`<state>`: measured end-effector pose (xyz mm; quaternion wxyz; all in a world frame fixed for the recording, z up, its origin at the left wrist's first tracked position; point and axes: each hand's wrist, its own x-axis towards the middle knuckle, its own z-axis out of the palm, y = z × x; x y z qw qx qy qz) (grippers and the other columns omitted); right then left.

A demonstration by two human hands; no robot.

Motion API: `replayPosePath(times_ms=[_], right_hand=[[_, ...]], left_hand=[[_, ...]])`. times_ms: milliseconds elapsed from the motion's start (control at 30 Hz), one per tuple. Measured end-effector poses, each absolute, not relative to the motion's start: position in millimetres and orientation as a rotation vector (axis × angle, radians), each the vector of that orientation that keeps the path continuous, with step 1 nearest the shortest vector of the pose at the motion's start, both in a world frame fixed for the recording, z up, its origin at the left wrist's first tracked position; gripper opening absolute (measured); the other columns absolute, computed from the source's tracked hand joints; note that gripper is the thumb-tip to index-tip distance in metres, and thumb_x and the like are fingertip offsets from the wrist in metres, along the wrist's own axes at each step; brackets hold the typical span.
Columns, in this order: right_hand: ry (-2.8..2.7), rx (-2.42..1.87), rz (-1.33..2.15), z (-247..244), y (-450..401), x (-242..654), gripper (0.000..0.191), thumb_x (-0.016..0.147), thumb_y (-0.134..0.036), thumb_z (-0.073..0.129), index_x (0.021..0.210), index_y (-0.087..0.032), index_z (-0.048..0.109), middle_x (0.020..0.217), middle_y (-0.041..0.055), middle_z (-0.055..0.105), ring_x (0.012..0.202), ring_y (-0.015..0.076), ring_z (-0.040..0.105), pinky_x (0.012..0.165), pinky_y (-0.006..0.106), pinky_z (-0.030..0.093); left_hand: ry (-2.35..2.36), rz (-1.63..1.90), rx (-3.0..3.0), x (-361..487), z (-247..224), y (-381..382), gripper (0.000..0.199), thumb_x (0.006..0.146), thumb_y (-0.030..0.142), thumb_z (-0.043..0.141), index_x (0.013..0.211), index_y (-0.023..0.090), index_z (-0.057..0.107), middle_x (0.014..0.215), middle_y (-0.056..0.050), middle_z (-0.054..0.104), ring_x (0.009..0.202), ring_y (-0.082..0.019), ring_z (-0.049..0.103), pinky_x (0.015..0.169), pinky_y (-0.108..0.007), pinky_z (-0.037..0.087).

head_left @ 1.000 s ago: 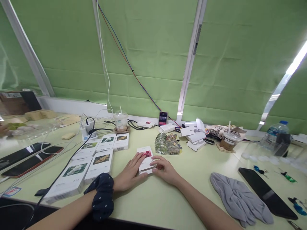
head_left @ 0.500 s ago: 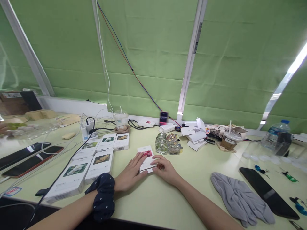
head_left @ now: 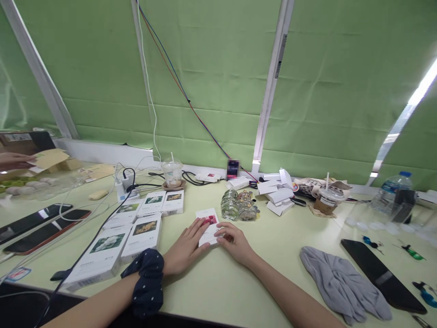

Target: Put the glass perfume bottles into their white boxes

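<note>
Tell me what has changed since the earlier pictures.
The gap at the near end of the pink-pictured white box has closed. At far left, another person's hand now holds up a cream sheet. The left hand and right hand stay on the box; five other white boxes lie unmoved.

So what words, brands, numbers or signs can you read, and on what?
No text reads clearly.
Nearest pink-picture box: print too small.
Five picture boxes at left: captions and barcodes too small.
Blue-capped bottle: label blurred.
Brown-sleeved cup: mark too small.
Carton at far left: label blurred.
Sticker at left: unreadable.
</note>
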<state>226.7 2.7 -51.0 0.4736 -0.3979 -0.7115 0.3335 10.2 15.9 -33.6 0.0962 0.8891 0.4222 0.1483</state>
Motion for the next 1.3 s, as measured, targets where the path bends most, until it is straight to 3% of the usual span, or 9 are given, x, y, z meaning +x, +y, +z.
replayPosePath(times_ms=[200,400,700,933,1067,1200,1300], right_hand=[[-1.652,-1.006,0.903,-52.3,2.0,224.8,0.018,0.08,-0.032,0.062,0.088,-0.021,0.073,0.114,0.0083,0.065,0.097,0.022,0.063,0.08,0.035,0.049],[-1.632,-0.953,0.848,-56.8,3.9,223.0,0.016,0.08,-0.029,0.062,0.09,-0.021,0.073,0.111,0.008,0.067,0.109,0.022,0.06,0.1,0.041,0.042],[-1.659,-0.961,0.794,-59.6,5.4,223.7,0.017,0.08,-0.022,0.06,0.09,-0.021,0.072,0.109,0.0068,0.068,0.103,0.0224,0.064,0.098,0.04,0.047],[-1.779,-0.893,0.686,-60.1,4.3,221.9,0.02,0.082,-0.017,0.057,0.095,-0.021,0.072,0.109,0.0056,0.068,0.104,0.0212,0.064,0.095,0.035,0.05],[-1.901,-0.79,0.663,-58.3,-1.0,219.8,0.027,0.084,-0.016,0.053,0.107,-0.022,0.068,0.12,0.0042,0.063,0.114,0.0186,0.058,0.101,0.034,0.046],[-1.966,-0.827,0.631,-56.9,-5.3,219.4,0.04,0.086,-0.015,0.049,0.124,-0.022,0.057,0.13,0.0033,0.056,0.121,0.0171,0.052,0.106,0.036,0.04],[-1.967,-0.96,0.626,-57.9,-5.7,219.7,0.037,0.085,-0.016,0.051,0.121,-0.021,0.059,0.125,0.0047,0.059,0.117,0.0194,0.056,0.103,0.04,0.042]], left_hand=[[1.316,0.43,2.73,13.2,-33.7,19.3,0.06,0.092,0.054,0.035,0.145,0.028,0.026,0.152,-0.005,0.028,0.141,-0.028,0.02,0.112,-0.046,0.027],[1.329,0.452,2.776,15.6,-33.0,20.9,0.059,0.091,0.054,0.035,0.142,0.023,0.034,0.15,-0.008,0.032,0.139,-0.027,0.024,0.112,-0.044,0.028],[1.367,0.449,2.884,16.9,-35.0,22.5,0.056,0.093,0.049,0.036,0.138,0.017,0.041,0.145,-0.013,0.04,0.136,-0.028,0.031,0.11,-0.045,0.033],[1.569,0.164,2.984,29.3,-25.5,11.1,0.055,0.09,0.049,0.045,0.139,0.026,0.039,0.143,-0.019,0.04,0.132,-0.04,0.034,0.1,-0.061,0.032],[1.707,-0.166,3.003,36.3,-12.7,-0.5,0.06,0.087,0.035,0.055,0.142,0.022,0.034,0.136,-0.025,0.048,0.129,-0.042,0.039,0.102,-0.061,0.028],[1.762,-0.336,2.982,26.5,-2.2,-3.9,0.062,0.084,0.022,0.058,0.141,0.032,0.034,0.132,-0.021,0.053,0.127,-0.042,0.041,0.101,-0.066,0.02],[1.834,-0.377,2.879,8.9,6.1,-1.9,0.058,0.084,0.015,0.056,0.137,0.033,0.041,0.133,-0.02,0.053,0.128,-0.042,0.041,0.101,-0.068,0.017]])
